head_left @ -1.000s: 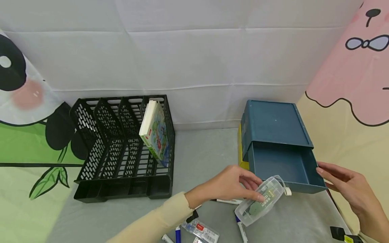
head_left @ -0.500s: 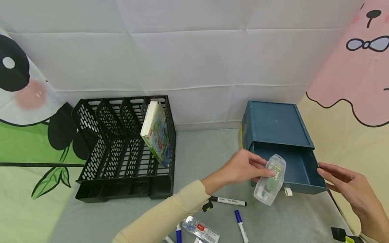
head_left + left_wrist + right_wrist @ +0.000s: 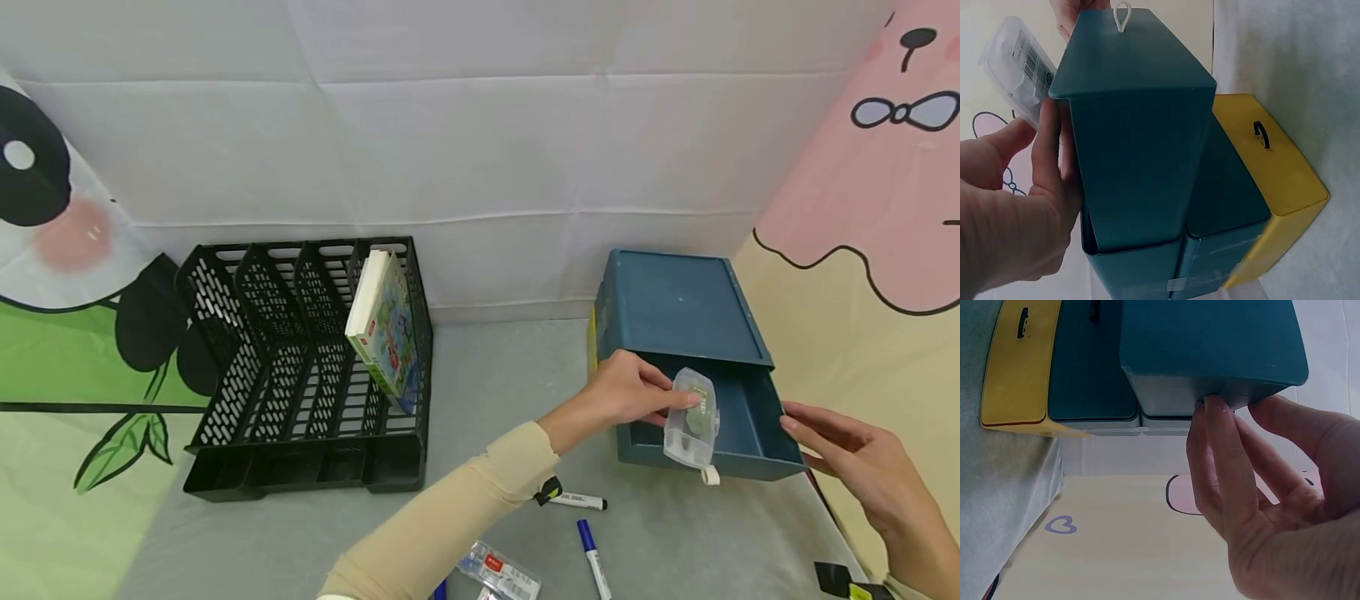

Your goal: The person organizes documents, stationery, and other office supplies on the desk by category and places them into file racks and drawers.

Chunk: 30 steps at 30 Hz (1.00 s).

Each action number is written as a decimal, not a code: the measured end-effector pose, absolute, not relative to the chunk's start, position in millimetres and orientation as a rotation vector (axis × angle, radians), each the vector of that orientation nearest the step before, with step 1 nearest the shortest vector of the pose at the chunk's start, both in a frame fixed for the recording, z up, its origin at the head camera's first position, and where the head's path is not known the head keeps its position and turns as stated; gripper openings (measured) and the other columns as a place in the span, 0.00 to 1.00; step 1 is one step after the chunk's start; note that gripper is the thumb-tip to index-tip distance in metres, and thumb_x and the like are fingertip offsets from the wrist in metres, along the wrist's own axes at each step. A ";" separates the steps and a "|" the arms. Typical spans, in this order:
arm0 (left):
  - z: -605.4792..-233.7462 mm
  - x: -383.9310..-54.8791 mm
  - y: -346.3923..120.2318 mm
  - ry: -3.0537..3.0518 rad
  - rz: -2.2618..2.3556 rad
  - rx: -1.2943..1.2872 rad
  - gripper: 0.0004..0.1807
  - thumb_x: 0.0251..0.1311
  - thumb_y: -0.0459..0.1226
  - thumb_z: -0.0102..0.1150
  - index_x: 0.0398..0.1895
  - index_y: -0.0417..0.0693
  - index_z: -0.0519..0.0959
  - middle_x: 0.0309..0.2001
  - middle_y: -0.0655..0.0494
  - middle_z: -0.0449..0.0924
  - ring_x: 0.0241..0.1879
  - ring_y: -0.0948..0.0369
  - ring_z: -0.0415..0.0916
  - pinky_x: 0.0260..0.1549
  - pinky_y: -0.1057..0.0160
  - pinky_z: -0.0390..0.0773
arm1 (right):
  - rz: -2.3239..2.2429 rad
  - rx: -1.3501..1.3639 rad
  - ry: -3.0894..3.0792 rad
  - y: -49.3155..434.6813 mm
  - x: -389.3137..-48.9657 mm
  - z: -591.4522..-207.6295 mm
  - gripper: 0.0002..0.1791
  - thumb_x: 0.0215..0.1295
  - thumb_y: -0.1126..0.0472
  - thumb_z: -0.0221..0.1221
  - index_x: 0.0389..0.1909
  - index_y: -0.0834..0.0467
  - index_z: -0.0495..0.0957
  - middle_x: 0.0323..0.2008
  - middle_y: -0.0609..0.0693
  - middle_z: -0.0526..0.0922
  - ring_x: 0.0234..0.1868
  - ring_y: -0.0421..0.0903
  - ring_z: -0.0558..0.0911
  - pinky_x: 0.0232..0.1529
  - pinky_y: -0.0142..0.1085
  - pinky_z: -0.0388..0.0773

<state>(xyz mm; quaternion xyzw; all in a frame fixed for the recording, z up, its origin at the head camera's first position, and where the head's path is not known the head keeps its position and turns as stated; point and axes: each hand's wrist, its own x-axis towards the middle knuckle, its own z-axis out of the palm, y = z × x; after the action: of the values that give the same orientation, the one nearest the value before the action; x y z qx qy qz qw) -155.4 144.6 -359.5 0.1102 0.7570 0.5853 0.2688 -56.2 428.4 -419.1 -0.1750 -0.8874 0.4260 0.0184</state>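
My left hand pinches a small clear plastic case with a green label inside, thumb on top. In the head view the case is tilted over the front of a pulled-out blue drawer. The left wrist view shows the case beside the drawer's upper edge, printed with a barcode. My right hand grips the drawer's right wall near its front corner. Seen from the right wrist, thumb and fingertips meet at the wall of the drawer. A white pull loop hangs on its front.
Below the drawer are another blue drawer and a yellow one. A black perforated file rack at the left holds books. Markers and a clear labelled package lie at the table's front.
My left hand has carried the case up and right, from in front of the drawer to over its front edge. The right hand has stayed at the drawer's wall.
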 end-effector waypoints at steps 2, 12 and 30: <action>-360.2 -156.6 151.4 2.050 1.577 0.260 0.12 0.57 0.38 0.77 0.35 0.38 0.86 0.28 0.54 0.82 0.22 0.59 0.84 0.26 0.63 0.84 | 1.321 -0.549 -2.759 428.6 -56.5 -419.2 0.38 0.71 0.40 0.61 0.68 0.67 0.73 0.48 0.27 0.75 0.37 0.18 0.76 0.34 0.25 0.81; -363.0 -155.3 188.1 2.233 1.577 0.090 0.15 0.57 0.39 0.77 0.40 0.37 0.86 0.28 0.51 0.83 0.22 0.59 0.85 0.24 0.68 0.82 | 1.391 -0.563 -2.725 429.9 -54.8 -417.4 0.34 0.72 0.43 0.62 0.65 0.65 0.77 0.39 0.19 0.71 0.35 0.20 0.77 0.32 0.26 0.81; -378.0 -148.4 223.2 2.489 1.316 0.178 0.16 0.61 0.41 0.74 0.25 0.45 0.77 0.21 0.53 0.69 0.20 0.61 0.67 0.18 0.65 0.66 | 1.402 -0.533 -2.733 426.0 -59.2 -414.3 0.35 0.73 0.43 0.61 0.67 0.67 0.74 0.40 0.19 0.70 0.36 0.19 0.76 0.33 0.25 0.80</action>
<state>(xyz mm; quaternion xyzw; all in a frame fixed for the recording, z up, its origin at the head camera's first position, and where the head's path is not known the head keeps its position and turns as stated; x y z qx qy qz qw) -148.4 223.2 -378.0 0.0622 0.8709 0.4606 0.1598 -59.2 426.0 -414.3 -0.1708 -0.8766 0.4496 0.0121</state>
